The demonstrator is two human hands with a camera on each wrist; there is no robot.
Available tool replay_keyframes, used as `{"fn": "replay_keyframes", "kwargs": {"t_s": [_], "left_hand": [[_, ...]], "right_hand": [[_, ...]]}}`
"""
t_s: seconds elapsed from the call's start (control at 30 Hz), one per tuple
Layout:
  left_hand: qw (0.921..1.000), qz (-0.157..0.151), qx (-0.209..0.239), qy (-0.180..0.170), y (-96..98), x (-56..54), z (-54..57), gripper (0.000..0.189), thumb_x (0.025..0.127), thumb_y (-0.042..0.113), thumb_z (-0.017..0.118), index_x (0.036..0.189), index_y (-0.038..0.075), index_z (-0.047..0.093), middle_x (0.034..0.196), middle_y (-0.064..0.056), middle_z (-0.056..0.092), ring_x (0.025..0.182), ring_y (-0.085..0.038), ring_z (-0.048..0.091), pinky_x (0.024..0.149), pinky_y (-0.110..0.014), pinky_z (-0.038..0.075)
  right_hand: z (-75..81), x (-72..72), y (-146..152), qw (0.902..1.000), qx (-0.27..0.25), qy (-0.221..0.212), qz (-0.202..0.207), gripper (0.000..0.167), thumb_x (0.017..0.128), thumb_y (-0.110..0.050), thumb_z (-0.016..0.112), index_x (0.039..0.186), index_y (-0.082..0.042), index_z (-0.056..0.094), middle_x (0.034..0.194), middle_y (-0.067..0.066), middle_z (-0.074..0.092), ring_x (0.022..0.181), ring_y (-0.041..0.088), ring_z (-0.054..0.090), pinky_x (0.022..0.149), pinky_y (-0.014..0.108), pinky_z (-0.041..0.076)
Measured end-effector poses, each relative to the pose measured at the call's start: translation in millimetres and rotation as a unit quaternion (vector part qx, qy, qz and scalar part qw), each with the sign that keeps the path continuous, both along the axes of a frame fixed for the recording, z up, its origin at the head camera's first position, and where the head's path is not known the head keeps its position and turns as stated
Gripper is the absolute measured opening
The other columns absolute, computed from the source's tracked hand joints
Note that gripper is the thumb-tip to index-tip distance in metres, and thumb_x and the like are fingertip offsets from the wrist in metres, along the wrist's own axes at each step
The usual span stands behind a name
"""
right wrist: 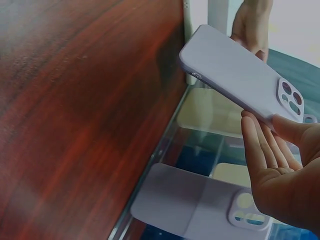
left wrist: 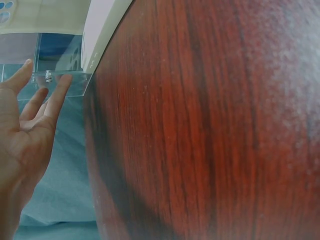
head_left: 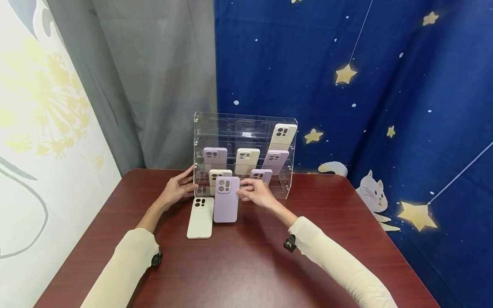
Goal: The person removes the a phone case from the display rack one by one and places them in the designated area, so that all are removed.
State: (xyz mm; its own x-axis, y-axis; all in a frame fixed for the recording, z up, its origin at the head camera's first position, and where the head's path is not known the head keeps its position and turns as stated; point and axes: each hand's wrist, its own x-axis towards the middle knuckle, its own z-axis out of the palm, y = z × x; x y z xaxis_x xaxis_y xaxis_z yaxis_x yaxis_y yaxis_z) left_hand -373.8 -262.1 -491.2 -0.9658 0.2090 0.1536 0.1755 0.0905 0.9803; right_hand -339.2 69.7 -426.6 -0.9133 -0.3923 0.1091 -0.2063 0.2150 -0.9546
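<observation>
My right hand [head_left: 259, 193] pinches a purple phone case [head_left: 226, 205] at its side edge, thumb on the back face and fingers behind. The case [right wrist: 235, 75] is held before the lower front of a clear acrylic tiered rack [head_left: 194, 128]. My left hand [head_left: 176, 189] touches the rack's left side with extended fingers [left wrist: 60, 95]. Just left of the held case, a white phone case [head_left: 200, 220] leans at the rack's front-left corner, its camera cutouts up. Behind the held case, another white case [head_left: 220, 172] and a purple case [head_left: 262, 174] stand on the lowest tier.
Higher on the rack stand a purple case [head_left: 215, 157], a white case [head_left: 247, 160], another purple case [head_left: 275, 159] and, at the upper right, a white case [head_left: 284, 134]. The rack stands on a dark red wooden table [head_left: 215, 273], before grey and blue starry curtains [head_left: 269, 64].
</observation>
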Motion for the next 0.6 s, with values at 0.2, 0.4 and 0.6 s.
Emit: {"fn": "replay_keyframes", "kwargs": {"t_s": [0.2,0.4,0.6], "left_hand": [[1.0000,0.002,0.000,-0.002,-0.3,1.0,1.4,0.082,0.099,-0.003,0.068,0.166,0.022,0.029,0.156,-0.035,0.039,0.132,-0.049,0.054,0.098,-0.058,0.055],[1.0000,0.007,-0.007,0.000,-0.3,0.2,1.7,0.081,0.099,-0.004,0.068,0.166,0.023,0.030,0.156,-0.034,0.040,0.131,-0.048,0.055,0.097,-0.058,0.055],[1.0000,-0.001,-0.002,0.001,-0.1,-1.4,0.2,0.082,0.099,-0.005,0.067,0.165,0.027,0.032,0.156,-0.036,0.039,0.132,-0.051,0.052,0.096,-0.055,0.056]], "right_hand": [[-12.4,-3.8,-0.2,0.9999,0.001,-0.014,-0.005,0.032,0.096,0.008,0.068,0.127,0.015,0.063,0.109,0.032,0.072,0.097,0.041,0.075,0.088,0.055,0.061],[-19.5,-7.8,-1.3,0.9994,-0.004,-0.033,-0.008,0.033,0.096,0.008,0.068,0.128,0.015,0.062,0.109,0.033,0.072,0.100,0.053,0.070,0.090,0.059,0.059],[-25.9,-11.0,-1.3,0.9994,0.005,-0.034,-0.010,0.034,0.097,0.006,0.069,0.128,0.016,0.062,0.107,0.033,0.072,0.097,0.054,0.070,0.087,0.058,0.060]]}}
